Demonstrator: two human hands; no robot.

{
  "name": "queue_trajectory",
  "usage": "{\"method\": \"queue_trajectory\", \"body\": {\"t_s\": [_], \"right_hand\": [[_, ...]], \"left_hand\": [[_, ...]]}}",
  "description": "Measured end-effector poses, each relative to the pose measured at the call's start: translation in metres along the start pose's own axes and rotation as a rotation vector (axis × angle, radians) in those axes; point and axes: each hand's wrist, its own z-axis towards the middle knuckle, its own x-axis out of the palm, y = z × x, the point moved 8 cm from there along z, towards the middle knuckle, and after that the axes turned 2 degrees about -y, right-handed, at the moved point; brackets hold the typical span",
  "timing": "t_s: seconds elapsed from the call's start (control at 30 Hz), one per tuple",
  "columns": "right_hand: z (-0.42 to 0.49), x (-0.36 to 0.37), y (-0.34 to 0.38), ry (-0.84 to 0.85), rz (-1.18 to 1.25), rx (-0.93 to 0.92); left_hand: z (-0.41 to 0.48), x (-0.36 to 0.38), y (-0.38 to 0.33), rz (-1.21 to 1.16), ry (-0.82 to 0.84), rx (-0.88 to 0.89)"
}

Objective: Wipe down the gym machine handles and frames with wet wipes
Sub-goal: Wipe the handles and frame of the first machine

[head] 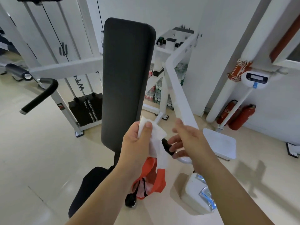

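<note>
My left hand (138,140) pinches a white wet wipe (156,138) between thumb and fingers; the wipe hangs down in a crumpled strip. Just to its right my right hand (186,138) has its fingers spread and loosely bent, close to the black handle grip (167,146) at the lower end of the white machine arm (177,88). The white arm runs up and back from my hands to the frame. The black back pad (126,75) stands upright directly behind my left hand.
A red plastic bag (150,179) hangs below my hands beside the black seat (90,184). A weight stack (86,109) and black curved handle (40,95) stand left. A white scale (222,143), two fire extinguishers (240,116) and a water-bottle pack (199,195) lie right.
</note>
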Motion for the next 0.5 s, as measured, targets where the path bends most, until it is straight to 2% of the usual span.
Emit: {"method": "queue_trajectory", "body": {"t_s": [0.1,0.23,0.4,0.5], "right_hand": [[-0.01,0.027,-0.001,0.165,-0.188,0.042],[-0.014,0.05,-0.011,0.342,0.045,0.038],[-0.017,0.056,-0.024,0.419,0.348,0.123],[-0.019,0.053,-0.03,0.416,0.299,0.14]], "left_hand": [[0.004,-0.005,-0.009,0.075,-0.006,0.109],[0.005,-0.005,-0.015,0.071,0.041,0.164],[0.006,0.004,-0.001,-0.134,0.173,-0.04],[0.007,0.007,0.0,-0.141,0.203,-0.077]]}}
